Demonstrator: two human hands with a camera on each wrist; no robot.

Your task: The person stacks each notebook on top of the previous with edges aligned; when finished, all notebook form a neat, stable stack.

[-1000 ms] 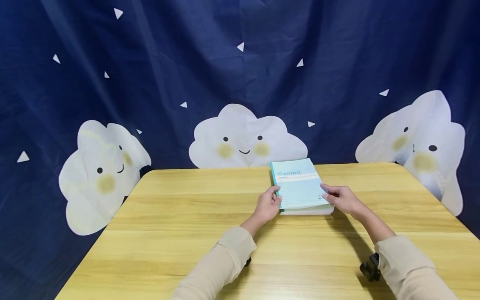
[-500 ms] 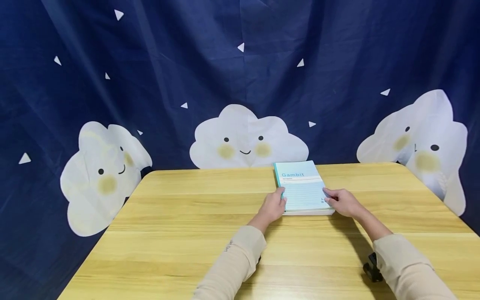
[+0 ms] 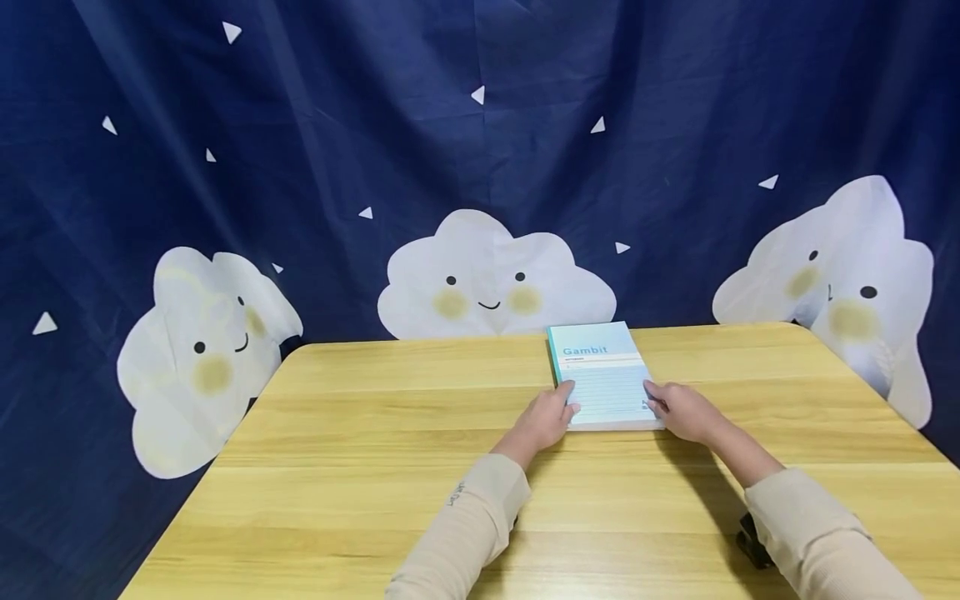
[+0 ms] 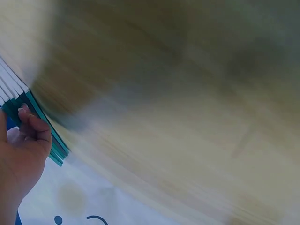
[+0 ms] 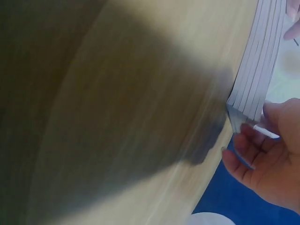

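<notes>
A stack of notebooks [image 3: 602, 375] lies near the table's far edge, its top cover pale blue and printed "Gambit". Along its left side my left hand [image 3: 546, 417] grips the stack, thumb on the top cover. In the left wrist view, the curled fingers of that left hand [image 4: 28, 150] touch the teal spines [image 4: 49, 129]. My right hand [image 3: 684, 411] holds the opposite side near the front corner, thumb at the cover's edge. The right wrist view shows several layered white page edges [image 5: 255, 61] beside the right hand [image 5: 267, 150], whose fingers are bent at the stack's corner.
The notebooks rest on a light wooden table [image 3: 337, 483]. Behind it hangs a dark blue curtain [image 3: 322, 100] with smiling white clouds [image 3: 487, 258]. A black device [image 3: 752, 542] sits under the right cuff.
The top notebook, lifted at its front with a gap beneath, has come down and now lies flat on the stack. Its cover and my left hand have shifted slightly right.
</notes>
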